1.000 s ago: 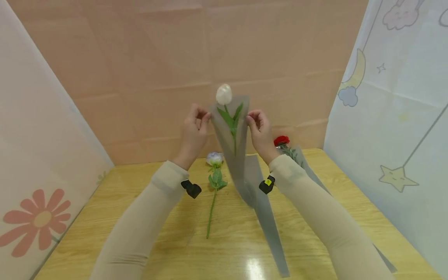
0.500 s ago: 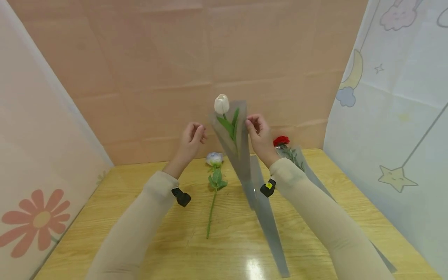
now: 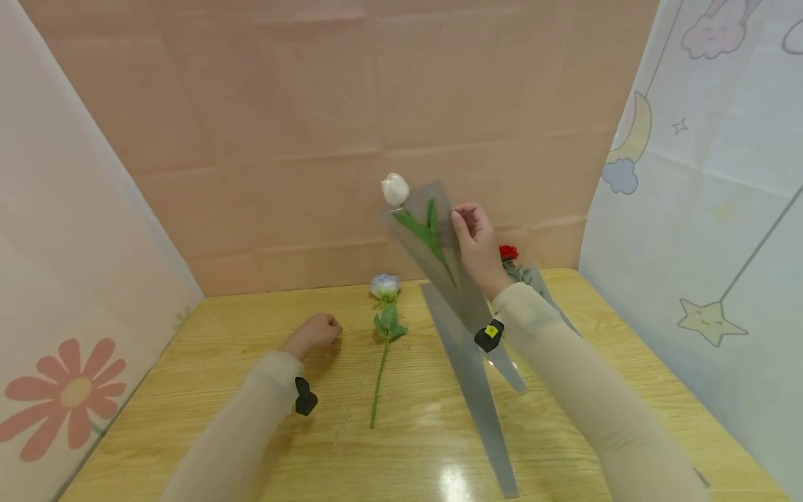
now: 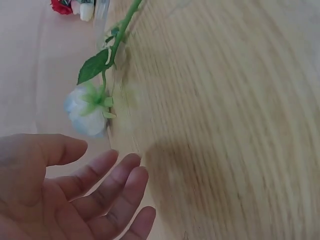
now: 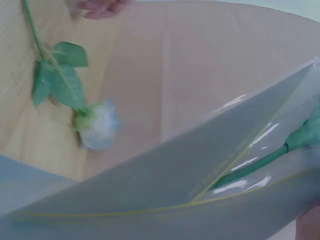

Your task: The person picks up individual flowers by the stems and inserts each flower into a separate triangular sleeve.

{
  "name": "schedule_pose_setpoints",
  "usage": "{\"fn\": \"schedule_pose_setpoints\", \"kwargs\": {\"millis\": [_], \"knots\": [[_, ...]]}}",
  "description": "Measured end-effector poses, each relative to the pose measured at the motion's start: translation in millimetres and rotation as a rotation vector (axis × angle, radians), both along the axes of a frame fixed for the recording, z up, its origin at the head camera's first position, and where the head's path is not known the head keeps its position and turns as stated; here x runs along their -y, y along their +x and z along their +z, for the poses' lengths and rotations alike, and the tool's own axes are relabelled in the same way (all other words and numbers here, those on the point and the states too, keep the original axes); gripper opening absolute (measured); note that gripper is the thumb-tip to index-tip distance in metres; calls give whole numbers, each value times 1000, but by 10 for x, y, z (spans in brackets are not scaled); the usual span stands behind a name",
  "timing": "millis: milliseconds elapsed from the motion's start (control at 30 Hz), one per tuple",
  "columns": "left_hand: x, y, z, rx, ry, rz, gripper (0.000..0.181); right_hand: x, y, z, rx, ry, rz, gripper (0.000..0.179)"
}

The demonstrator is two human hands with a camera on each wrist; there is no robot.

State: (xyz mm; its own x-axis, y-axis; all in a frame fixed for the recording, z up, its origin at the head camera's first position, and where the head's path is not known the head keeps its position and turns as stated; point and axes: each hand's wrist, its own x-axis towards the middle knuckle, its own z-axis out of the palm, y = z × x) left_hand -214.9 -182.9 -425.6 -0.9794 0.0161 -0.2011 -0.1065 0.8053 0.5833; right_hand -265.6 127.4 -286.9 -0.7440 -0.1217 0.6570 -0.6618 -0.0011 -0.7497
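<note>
My right hand (image 3: pixel 477 244) pinches the right edge of a translucent grey flower sleeve (image 3: pixel 417 237) above the table. Inside it is a white tulip (image 3: pixel 395 189) with green leaves, its head at the sleeve's open top. The tulip's green stem (image 5: pixel 260 165) shows through the clear side in the right wrist view. My left hand (image 3: pixel 316 331) is low over the table's left half; its fingers are loosely bent and hold nothing in the left wrist view. Nearest to it lies a pale blue-white flower (image 3: pixel 385 286), its long stem toward me.
Another grey sleeve (image 3: pixel 473 390) lies flat on the wooden table (image 3: pixel 263 418), right of the pale flower. Behind my right forearm a red rose (image 3: pixel 509 252) lies in its own grey sleeve, partly hidden. Fabric walls enclose the back and both sides.
My left hand has let go of the sleeve's left edge and moved down and left to near the table. The sleeve with the tulip has tilted, its lower end swinging right, still in my right hand.
</note>
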Motion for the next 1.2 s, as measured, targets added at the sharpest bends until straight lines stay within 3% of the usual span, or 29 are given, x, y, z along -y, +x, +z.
{"fn": "schedule_pose_setpoints", "kwargs": {"millis": [133, 333, 500, 600, 700, 833, 1033, 1133, 1200], "knots": [[-33, 0, -3, -10, 34, 21, 31, -218, -180, 194, -8, 10, -36, 12], [-62, -19, -32, -50, 55, 47, 29, -648, -280, 828, 6, 75, -116, 4], [-45, -8, -77, -63, 88, 75, 28, -996, -286, 1258, 167, 77, -194, 6], [-36, 0, -88, -73, 97, 87, 28, -1156, -350, 1272, 260, 127, -234, 8], [-37, 4, -90, -79, 97, 92, 28, -1289, -480, 1045, 301, 287, -319, 14], [-44, -6, -97, -68, 114, 103, 27, -1413, -694, 442, 359, 435, -389, 23], [-49, 14, -138, -57, 126, 107, 25, -1502, -894, -653, 464, 535, -339, 19], [-49, 34, -146, -55, 106, 93, 26, -1550, -991, -1041, 491, 599, -335, 20], [-50, 48, -137, -52, 101, 92, 26, -1538, -1021, -1185, 509, 628, -360, 18]]}}
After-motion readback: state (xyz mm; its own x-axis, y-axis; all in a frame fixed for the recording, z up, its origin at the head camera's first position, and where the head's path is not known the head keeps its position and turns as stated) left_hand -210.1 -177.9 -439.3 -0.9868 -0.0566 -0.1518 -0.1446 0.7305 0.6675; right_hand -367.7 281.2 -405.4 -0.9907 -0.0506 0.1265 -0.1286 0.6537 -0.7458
